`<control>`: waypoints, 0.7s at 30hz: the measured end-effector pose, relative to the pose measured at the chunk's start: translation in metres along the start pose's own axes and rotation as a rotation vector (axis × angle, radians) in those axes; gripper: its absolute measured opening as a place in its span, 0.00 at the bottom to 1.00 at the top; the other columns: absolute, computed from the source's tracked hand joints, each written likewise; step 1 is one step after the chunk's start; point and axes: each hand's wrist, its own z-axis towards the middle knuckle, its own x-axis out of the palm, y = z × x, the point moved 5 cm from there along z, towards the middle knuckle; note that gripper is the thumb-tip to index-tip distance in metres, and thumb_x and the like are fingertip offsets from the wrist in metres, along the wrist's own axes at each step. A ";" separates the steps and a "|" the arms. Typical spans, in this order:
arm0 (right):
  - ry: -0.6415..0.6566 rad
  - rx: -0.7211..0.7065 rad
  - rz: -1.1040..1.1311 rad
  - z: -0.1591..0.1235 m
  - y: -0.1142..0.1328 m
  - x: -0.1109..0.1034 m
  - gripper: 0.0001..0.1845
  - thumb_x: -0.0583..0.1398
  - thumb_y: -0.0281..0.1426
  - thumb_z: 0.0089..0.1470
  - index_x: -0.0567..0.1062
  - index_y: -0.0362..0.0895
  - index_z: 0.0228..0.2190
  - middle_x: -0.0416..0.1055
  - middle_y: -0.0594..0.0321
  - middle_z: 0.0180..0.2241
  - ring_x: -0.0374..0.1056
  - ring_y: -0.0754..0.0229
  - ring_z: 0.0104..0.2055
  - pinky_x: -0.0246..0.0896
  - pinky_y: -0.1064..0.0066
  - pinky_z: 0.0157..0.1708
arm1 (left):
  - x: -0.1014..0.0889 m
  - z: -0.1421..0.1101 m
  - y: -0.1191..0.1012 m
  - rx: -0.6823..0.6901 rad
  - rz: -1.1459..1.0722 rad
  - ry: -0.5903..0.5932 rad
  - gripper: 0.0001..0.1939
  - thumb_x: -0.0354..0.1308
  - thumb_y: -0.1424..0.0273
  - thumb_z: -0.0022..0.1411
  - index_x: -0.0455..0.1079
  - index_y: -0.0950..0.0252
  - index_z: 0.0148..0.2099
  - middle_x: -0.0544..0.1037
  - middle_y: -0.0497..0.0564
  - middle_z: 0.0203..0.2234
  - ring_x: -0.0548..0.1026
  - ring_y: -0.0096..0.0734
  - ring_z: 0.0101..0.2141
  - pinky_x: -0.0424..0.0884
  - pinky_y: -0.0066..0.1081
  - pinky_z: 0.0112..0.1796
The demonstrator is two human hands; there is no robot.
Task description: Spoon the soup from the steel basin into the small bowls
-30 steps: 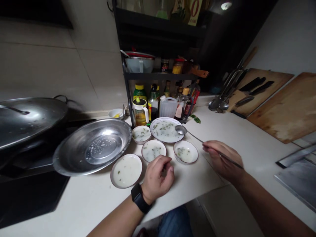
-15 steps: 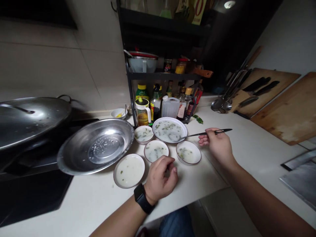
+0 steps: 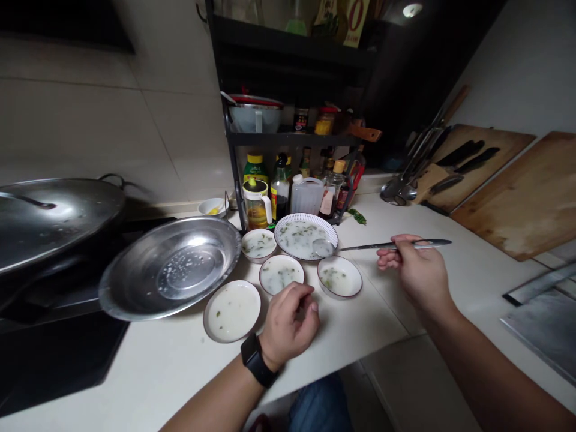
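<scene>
Right hand [image 3: 420, 273] has drawn the steel spoon [image 3: 323, 247] to the plate rim [image 3: 301, 216].

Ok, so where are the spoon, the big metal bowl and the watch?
Spoon [image 3: 360, 246], head view, on its handle.
Metal bowl [image 3: 128, 279], head view, on its inner wall.
Watch [image 3: 251, 352], head view, on its face.

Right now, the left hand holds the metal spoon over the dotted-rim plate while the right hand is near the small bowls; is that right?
No: in the head view, the right hand holds the metal spoon over the dotted-rim plate, while the left hand is near the small bowls.
</scene>
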 end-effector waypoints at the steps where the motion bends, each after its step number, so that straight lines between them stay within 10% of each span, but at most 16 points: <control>1: -0.002 0.007 0.005 -0.001 0.000 -0.006 0.21 0.70 0.44 0.46 0.71 0.45 0.35 0.76 0.63 0.20 0.71 0.61 0.17 0.68 0.73 0.17 | 0.000 0.000 0.000 -0.001 -0.001 -0.001 0.09 0.55 0.75 0.66 0.67 0.63 0.48 0.73 0.48 0.29 0.70 0.27 0.29 0.67 0.28 0.31; 10: 0.021 -0.086 -0.175 -0.027 -0.007 -0.051 0.22 0.67 0.50 0.53 0.71 0.45 0.35 0.76 0.62 0.20 0.73 0.60 0.19 0.72 0.71 0.21 | 0.000 0.001 -0.002 0.006 -0.005 0.004 0.08 0.55 0.75 0.66 0.67 0.64 0.48 0.73 0.49 0.29 0.71 0.28 0.29 0.67 0.28 0.31; 16: 0.324 -0.719 -0.625 -0.064 0.016 -0.053 0.07 0.59 0.33 0.65 0.77 0.48 0.41 0.80 0.61 0.28 0.79 0.59 0.30 0.76 0.70 0.30 | 0.000 0.001 -0.002 0.001 -0.011 0.006 0.08 0.54 0.74 0.67 0.67 0.64 0.48 0.73 0.49 0.29 0.72 0.29 0.29 0.68 0.29 0.31; 21: 0.722 -1.145 -0.749 -0.094 0.036 -0.042 0.24 0.62 0.22 0.58 0.76 0.50 0.54 0.82 0.57 0.41 0.81 0.54 0.39 0.78 0.66 0.38 | 0.000 0.001 -0.002 -0.002 -0.006 0.010 0.08 0.54 0.74 0.66 0.67 0.64 0.48 0.74 0.49 0.29 0.72 0.29 0.29 0.68 0.29 0.31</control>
